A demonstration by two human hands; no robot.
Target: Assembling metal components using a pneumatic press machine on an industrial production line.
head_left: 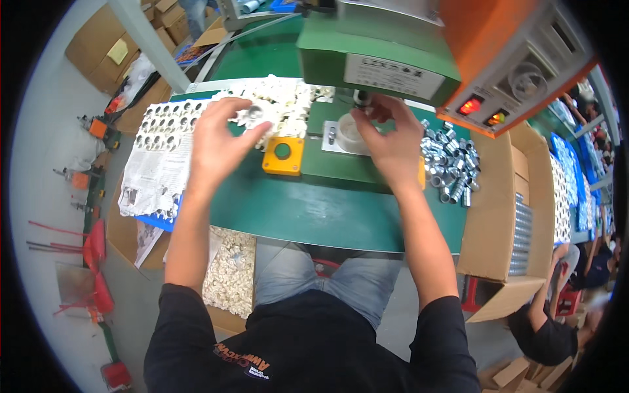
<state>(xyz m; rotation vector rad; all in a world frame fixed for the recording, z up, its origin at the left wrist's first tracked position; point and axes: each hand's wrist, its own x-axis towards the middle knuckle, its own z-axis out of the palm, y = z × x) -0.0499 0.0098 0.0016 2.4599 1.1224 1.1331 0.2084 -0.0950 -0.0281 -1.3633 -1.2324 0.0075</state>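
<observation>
1. Far side: white label (393,75) on the green press (314,56), one big dark line up top, smaller stuff below.
2. Far right: tiny lettering by the lights (470,106) on the orange box (462,39), unreadable.
3. Left: newspaper (154,173), print's too fine.
4. Near: orange and whitish lettering (242,360) on the black shirt (308,347).

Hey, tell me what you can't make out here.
In the head view:
Whatever the right hand may grip: hidden by the hand itself.
Whether the left hand grips the white piece: blurred.
Orange box: cut off by upper edge.
White pieces below: some hidden by green table.
</observation>
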